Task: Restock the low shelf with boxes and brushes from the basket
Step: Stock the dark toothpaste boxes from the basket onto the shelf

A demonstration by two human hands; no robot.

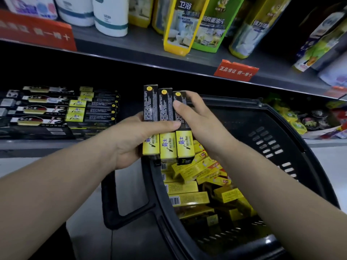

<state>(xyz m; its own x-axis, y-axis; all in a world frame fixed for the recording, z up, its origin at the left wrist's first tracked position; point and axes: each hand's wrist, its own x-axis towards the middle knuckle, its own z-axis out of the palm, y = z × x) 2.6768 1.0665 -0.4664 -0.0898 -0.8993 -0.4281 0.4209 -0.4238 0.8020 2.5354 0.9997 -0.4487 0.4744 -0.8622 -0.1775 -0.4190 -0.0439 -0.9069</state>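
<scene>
Three long black-and-yellow boxes [166,107] lie side by side, held above the near rim of the black basket [281,139]. My left hand [131,139] grips them from below, thumb across their tops. My right hand [199,121] holds the rightmost box, thumb pressed on its upper face. More yellow boxes [189,196] lie jumbled in the basket. On the low shelf [37,145] at the left, stacked matching boxes [97,109] sit beside packaged brushes [37,109].
An upper shelf [142,47] overhangs the low one, carrying cleaner pouches [180,25], white bottles [110,15] and red price tags [235,70]. Small packaged goods [304,121] fill the low shelf to the right of the basket. The basket's handle [112,199] hangs at its left.
</scene>
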